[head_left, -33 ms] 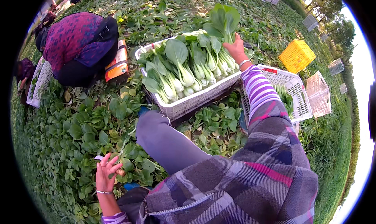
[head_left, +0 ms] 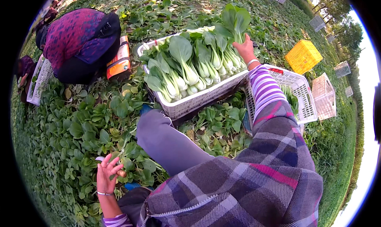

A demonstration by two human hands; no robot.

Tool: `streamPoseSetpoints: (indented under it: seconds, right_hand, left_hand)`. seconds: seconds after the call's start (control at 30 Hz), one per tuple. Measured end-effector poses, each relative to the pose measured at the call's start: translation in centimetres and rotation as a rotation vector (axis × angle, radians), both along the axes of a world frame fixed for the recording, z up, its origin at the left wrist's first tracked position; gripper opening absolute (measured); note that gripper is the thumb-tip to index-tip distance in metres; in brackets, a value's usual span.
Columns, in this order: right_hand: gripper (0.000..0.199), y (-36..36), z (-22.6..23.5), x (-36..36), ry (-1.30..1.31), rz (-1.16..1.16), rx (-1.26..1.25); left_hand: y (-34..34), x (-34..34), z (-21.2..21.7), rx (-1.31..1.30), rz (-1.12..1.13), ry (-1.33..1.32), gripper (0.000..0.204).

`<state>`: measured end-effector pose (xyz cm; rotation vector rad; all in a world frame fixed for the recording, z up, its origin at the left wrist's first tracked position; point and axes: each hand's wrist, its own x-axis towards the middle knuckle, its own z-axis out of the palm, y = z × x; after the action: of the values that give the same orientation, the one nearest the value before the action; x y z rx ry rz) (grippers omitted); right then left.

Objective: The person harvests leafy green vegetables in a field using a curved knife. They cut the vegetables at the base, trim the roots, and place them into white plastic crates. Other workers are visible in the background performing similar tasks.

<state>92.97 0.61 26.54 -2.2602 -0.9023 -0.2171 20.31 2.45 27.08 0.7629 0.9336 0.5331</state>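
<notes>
My right hand (head_left: pixel 245 48) grips a leafy bok choy (head_left: pixel 235 22) by its lower part, leaves upward, at the far right corner of a white plastic crate (head_left: pixel 206 100). Rows of bok choy (head_left: pixel 190 74) with pale stalks and green leaves fill that crate. Low on the left, over the growing plants, my left hand (head_left: pixel 106 175) holds a small knife (head_left: pixel 122 173). The end of its wooden handle shows beside the fingers, and part of the pale blade sticks out on the other side. Those fingers are loosely spread; where they grip the knife is mostly hidden.
Right of the full crate stands another white crate (head_left: pixel 307 104) with some greens inside. Beyond it are a yellow crate (head_left: pixel 303 56) and a pale pink crate (head_left: pixel 323 96). A co-worker (head_left: pixel 79 44) crouches at left by an orange package (head_left: pixel 119 60) and a white crate (head_left: pixel 39 80).
My right hand and its bok choy have shifted slightly to the right. My left hand stays in nearly the same place with the knife.
</notes>
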Motion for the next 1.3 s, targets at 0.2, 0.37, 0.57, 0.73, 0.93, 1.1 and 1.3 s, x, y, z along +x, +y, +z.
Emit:
streamPoseSetpoints:
  seconds: [0.2, 0.37, 0.57, 0.73, 0.93, 1.1, 1.3]
  right_hand:
    - [0.089, -1.3, -6.5, 6.6, 0.075, -0.014, -0.248]
    - [0.092, -1.6, -7.0, 7.8, 0.219, -0.041, -0.626]
    - [0.089, -3.7, -8.8, 11.0, 0.25, 0.071, -0.759]
    - [0.087, -3.5, -7.9, 8.8, 0.165, 0.113, -0.577]
    - [0.074, -4.4, -10.6, 5.1, -0.152, -0.068, -0.459]
    - [0.059, -2.9, -11.1, 5.4, -0.147, -0.103, -0.635]
    - [0.049, -1.6, -12.1, 5.9, -0.175, -0.096, -0.63]
  left_hand:
    - [-0.6, 1.0, -0.9, -0.098, 0.099, 0.094, 0.062]
    - [-0.7, 1.8, -0.8, -0.111, 0.132, 0.173, 0.057]
    - [-0.2, 3.4, -2.3, -0.098, 0.087, 0.23, 0.061]
    - [-0.2, 5.4, -1.1, -0.045, 0.014, 0.264, 0.06]
    - [0.0, 5.7, -1.1, -0.049, 0.05, 0.286, 0.058]
    - [0.1, 7.5, 0.0, -0.046, 0.04, 0.298, 0.054]
    - [-0.2, 7.9, 2.3, -0.036, 0.082, 0.328, 0.056]
